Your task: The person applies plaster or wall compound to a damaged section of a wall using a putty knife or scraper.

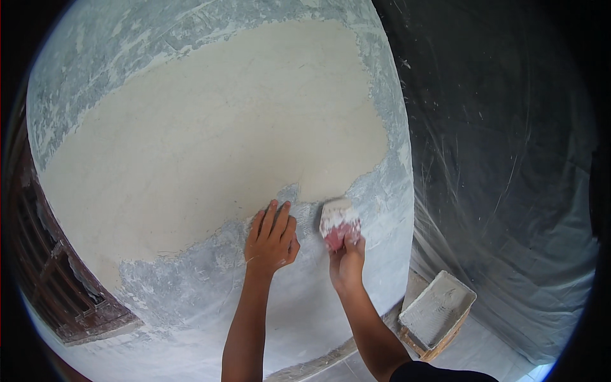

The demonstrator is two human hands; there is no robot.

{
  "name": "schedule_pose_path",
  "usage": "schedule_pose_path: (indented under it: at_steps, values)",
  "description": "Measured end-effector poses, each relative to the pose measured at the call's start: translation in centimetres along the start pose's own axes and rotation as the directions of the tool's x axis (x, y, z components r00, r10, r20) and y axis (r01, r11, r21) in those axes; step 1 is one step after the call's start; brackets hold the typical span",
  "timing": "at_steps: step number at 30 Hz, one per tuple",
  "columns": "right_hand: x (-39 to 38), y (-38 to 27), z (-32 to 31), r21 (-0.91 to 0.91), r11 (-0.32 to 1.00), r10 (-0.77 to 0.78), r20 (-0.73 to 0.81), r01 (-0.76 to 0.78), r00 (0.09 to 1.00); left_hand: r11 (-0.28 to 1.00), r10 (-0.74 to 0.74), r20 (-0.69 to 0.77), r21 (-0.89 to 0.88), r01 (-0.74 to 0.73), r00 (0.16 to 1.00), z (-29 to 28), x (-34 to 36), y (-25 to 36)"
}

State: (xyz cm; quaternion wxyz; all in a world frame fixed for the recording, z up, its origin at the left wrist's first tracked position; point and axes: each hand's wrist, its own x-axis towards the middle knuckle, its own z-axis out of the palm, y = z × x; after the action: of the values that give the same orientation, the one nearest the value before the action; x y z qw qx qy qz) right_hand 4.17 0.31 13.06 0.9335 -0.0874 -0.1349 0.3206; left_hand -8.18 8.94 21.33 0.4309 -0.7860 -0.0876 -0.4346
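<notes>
Head: tool (338, 221) in right hand (347, 262)

Free room up the wall (235, 108) above the fingers (281, 219), between window grille (63, 277) and dark sheeting (496, 159).

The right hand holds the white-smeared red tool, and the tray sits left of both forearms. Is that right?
Not quite: the head view shows the tray to the right of both forearms. The right hand does hold the tool.
</notes>
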Motion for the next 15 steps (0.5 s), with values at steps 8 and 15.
schedule_pose_path:
  at_steps: [8,15]
  values:
    - [0.3,0.3,-0.9,-0.055,0.997,0.055,-0.111,-0.061,0.992,0.999,-0.014,0.011,0.032,0.014,1.0,-0.4,0.3,0.2]
    - [2.9,-0.6,-0.2,-0.062,0.998,-0.032,-0.024,0.03,0.999,1.0,-0.02,0.024,0.024,0.02,0.999,-0.6,0.6,0.5]
